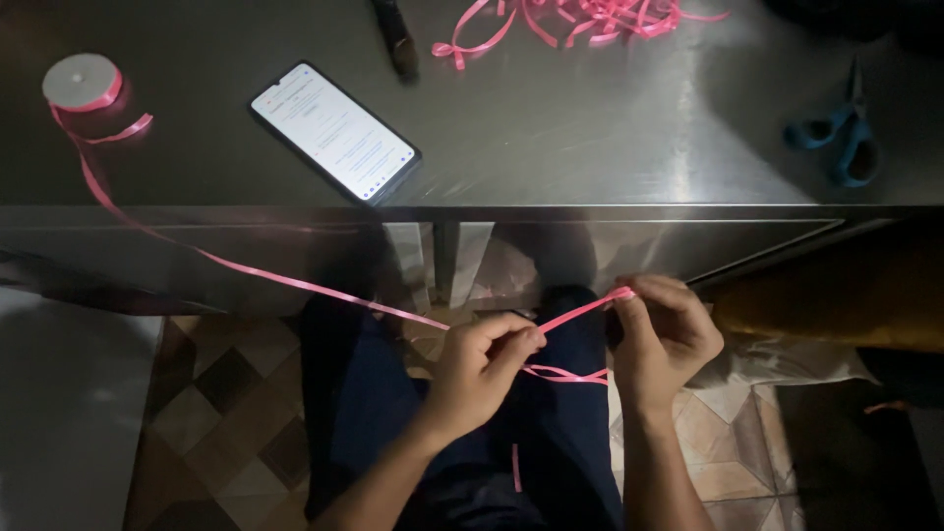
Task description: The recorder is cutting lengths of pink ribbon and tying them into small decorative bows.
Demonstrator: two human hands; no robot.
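A thin pink ribbon [246, 267] runs from a spool [81, 83] on the steel table down over the table's edge to my hands. My left hand [482, 369] pinches the ribbon between thumb and fingers just below the table edge. My right hand [664, 339] pinches the ribbon's end a short way to the right. A taut stretch of ribbon [575, 313] spans between the two hands, and a loose loop [568, 374] hangs beneath them. Both hands are held over my lap, above dark trousers.
On the steel table [590, 138] lie a lit phone [332, 131], a pile of cut pink ribbon pieces [580, 20] at the back, blue-handled scissors [844, 138] at the right and a dark stick-like object [396, 37]. A tiled floor [226, 403] shows below.
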